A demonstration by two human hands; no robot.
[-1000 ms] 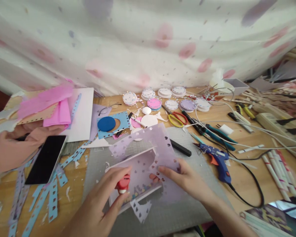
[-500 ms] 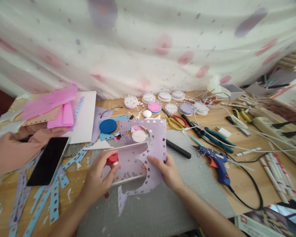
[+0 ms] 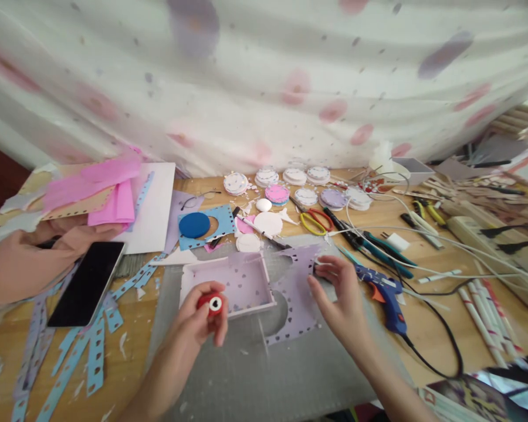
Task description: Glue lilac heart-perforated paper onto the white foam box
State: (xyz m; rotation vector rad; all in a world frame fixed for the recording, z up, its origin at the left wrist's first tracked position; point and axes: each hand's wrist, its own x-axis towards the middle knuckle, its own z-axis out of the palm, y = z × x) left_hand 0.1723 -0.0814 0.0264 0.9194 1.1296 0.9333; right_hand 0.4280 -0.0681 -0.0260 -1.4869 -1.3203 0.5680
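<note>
My left hand point(image 3: 192, 321) is closed around a small red heart-shaped paper punch point(image 3: 213, 303), its white end with a dark heart facing up. Just behind that hand stands a shallow lilac box point(image 3: 251, 309) holding dark heart-shaped bits. To the box's right, a lilac paper sheet point(image 3: 300, 293) with heart holes and round cut-outs lies on the grey cutting mat point(image 3: 229, 375). Over the sheet's right edge hovers my right hand point(image 3: 342, 299), fingers apart and nothing plainly held. A dark object behind its fingers is mostly hidden.
A blue glue gun point(image 3: 389, 293) and its cord lie to the right, beside pliers point(image 3: 389, 253) and white cables. Scissors point(image 3: 315, 220) and several layered paper discs point(image 3: 277, 193) are at the back. At left are a phone point(image 3: 87, 284) and blue paper strips point(image 3: 95, 357).
My right hand has let go of the lilac sheet, which now lies right of the box, and has moved right. My left hand has turned the punch so its heart end shows.
</note>
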